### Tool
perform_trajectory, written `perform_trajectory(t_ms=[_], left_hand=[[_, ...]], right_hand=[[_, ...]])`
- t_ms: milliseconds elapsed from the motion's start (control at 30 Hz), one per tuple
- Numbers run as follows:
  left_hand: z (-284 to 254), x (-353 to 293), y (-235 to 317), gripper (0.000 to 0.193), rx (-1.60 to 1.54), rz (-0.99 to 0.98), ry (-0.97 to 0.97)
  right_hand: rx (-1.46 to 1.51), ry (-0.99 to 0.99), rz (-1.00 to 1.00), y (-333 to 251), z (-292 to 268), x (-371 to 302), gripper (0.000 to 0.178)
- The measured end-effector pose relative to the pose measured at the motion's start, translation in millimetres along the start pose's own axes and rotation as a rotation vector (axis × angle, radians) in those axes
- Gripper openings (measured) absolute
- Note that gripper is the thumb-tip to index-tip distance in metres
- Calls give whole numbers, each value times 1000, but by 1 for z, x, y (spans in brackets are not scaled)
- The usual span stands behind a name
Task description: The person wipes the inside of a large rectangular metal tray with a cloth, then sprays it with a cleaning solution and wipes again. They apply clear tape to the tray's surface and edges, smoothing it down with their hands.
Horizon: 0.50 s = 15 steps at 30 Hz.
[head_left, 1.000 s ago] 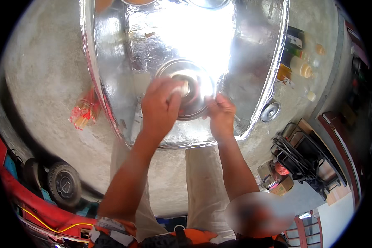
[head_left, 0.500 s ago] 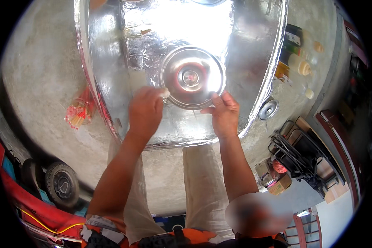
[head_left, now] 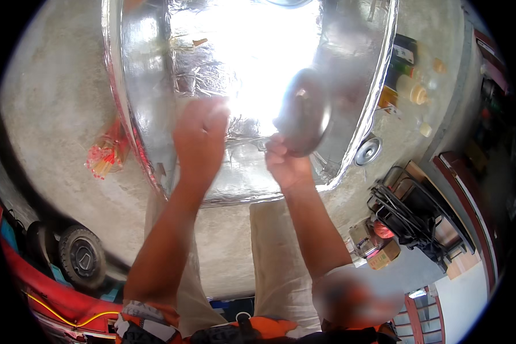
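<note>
My right hand (head_left: 288, 165) grips the near rim of a round stainless steel lid (head_left: 307, 114). The lid is tipped up on its side above the foil-covered table (head_left: 206, 80) and blurred by motion. To its left, my left hand (head_left: 200, 135) is closed, fingers curled in, over the near part of the table. A small whitish wad (head_left: 220, 108) shows at its fingertips, smeared by motion, so its kind is unclear. The two hands are apart, and the left touches neither the lid nor the foil as far as I can see.
Red-tipped sticks (head_left: 103, 152) in a clear bag stand left of the table. On the right floor are a bottle (head_left: 411, 89), a small metal lid (head_left: 368, 150), folded black chairs (head_left: 410, 215) and a cardboard box (head_left: 384, 255). A wheel (head_left: 81, 256) is at lower left.
The lid has gone from facing up to tilted on its side, moving right, with my right hand turned on its rim. My left hand has drawn away from the lid and moved slightly up.
</note>
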<state>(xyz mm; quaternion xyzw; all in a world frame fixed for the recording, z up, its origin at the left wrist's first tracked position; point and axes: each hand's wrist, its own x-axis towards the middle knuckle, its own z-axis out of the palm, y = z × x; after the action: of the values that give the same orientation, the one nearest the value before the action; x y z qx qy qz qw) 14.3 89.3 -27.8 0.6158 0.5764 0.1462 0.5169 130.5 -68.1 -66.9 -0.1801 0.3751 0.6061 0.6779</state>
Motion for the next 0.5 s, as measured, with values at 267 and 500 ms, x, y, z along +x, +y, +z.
perform_trajectory(t_ms=[267,500], left_hand=[[21,-51,20,21,-101,336,-293],[24,-14,-11,20,95,431,-218]], right_hand=[[27,92,110,57,14,11,27],[89,108,223,63,18,6,25]])
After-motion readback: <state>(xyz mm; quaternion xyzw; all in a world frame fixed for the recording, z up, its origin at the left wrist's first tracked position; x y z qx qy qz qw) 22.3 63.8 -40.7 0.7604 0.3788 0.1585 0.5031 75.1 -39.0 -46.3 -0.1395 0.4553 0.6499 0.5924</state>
